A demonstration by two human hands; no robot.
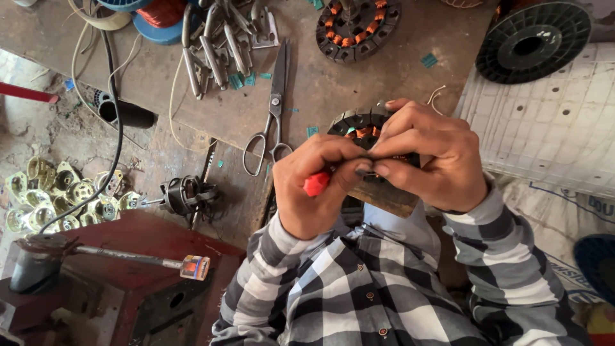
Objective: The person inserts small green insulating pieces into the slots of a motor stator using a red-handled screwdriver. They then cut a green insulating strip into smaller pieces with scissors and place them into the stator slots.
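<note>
My left hand (320, 186) is closed around a tool with a red handle (316, 184); its tip is hidden behind my fingers. My right hand (429, 157) grips a round black motor stator with copper windings (360, 124) that rests on the near edge of the wooden bench (333, 83). The fingertips of both hands meet over the stator's near side. Most of the stator is hidden under my right hand.
Steel scissors (274, 109) lie left of the stator. A second wound stator (357, 25) sits further back beside a pile of metal pieces (214, 38). A black spool (533, 40), a white perforated sheet (544, 122), brass-coloured parts on the floor (57, 198) and a red machine (115, 269) surround the bench.
</note>
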